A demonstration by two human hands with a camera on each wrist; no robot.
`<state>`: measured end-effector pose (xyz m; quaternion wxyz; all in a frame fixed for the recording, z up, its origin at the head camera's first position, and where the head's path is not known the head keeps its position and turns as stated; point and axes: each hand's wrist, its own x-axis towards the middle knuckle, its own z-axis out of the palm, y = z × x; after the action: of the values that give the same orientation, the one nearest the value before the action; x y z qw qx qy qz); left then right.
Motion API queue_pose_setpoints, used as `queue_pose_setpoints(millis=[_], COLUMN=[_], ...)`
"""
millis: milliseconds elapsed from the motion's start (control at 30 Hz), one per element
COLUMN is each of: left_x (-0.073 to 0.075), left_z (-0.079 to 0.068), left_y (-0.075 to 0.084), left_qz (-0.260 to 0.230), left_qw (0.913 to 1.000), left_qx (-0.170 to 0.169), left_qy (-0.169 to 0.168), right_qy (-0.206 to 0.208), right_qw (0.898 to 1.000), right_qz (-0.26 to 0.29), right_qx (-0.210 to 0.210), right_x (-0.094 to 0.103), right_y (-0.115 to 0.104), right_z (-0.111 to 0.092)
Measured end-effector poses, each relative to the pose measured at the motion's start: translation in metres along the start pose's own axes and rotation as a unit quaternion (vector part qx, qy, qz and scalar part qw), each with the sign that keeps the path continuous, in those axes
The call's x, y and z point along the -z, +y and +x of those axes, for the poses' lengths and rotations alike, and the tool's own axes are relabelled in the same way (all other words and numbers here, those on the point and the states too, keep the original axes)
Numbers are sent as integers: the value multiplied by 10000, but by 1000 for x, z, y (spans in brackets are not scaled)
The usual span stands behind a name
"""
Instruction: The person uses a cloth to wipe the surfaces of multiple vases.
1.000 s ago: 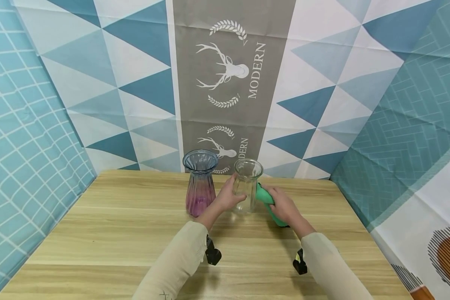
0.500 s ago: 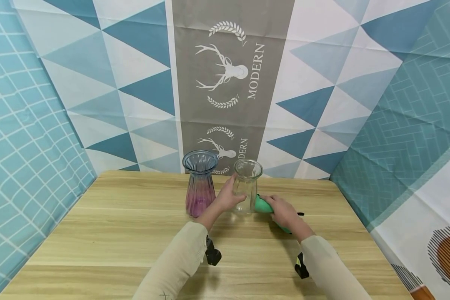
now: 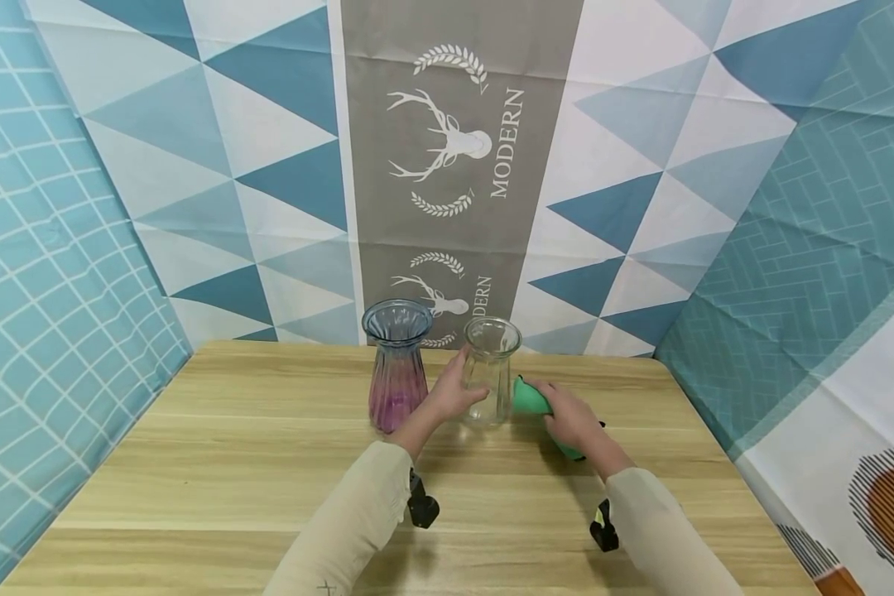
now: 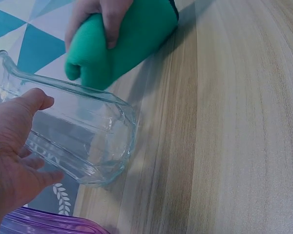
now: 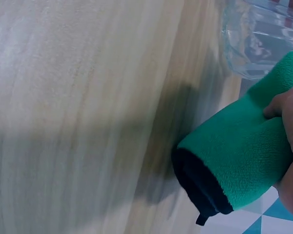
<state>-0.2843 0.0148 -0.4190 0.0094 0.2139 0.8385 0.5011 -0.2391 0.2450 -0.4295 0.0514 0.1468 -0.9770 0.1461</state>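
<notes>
A clear glass vase (image 3: 497, 393) stands upright near the back of the table. My left hand (image 3: 449, 394) holds it from its left side, thumb across the front and fingers behind; the left wrist view shows the thumb and fingers (image 4: 36, 100) spread around the glass. To the right of the vase, my right hand (image 3: 570, 420) grips a folded green cloth (image 3: 531, 399) with dark edging (image 5: 198, 183). The cloth's end is very close to the vase wall, with a narrow gap showing in the head view. My palm hides part of the cloth.
A ribbed vase (image 3: 398, 385), blue at the rim and purple below, stands just left of my left hand. Behind the wooden table (image 3: 268, 480) hangs a patterned cloth backdrop (image 3: 454, 223). Tiled-print sheets cover both sides.
My right hand has shifted slightly right and down with the green cloth, whose end has come away from the vase's side. My left hand and both vases have stayed in place.
</notes>
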Motion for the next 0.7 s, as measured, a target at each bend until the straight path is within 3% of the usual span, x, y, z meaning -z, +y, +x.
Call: queue_pose_setpoints(millis=[433,700], left_x=[0,0], left_z=[-3,-3], left_y=[2,4], left_qz=[59,26], left_qw=[9998,9998], left_qx=[200,188], left_qy=[-24,-22], right_qy=[839,1111], right_qw=[9956,9921], right_qz=[415,580], right_qx=[24,50], right_x=[15,17], right_y=[-7,-16], right_z=[7,11])
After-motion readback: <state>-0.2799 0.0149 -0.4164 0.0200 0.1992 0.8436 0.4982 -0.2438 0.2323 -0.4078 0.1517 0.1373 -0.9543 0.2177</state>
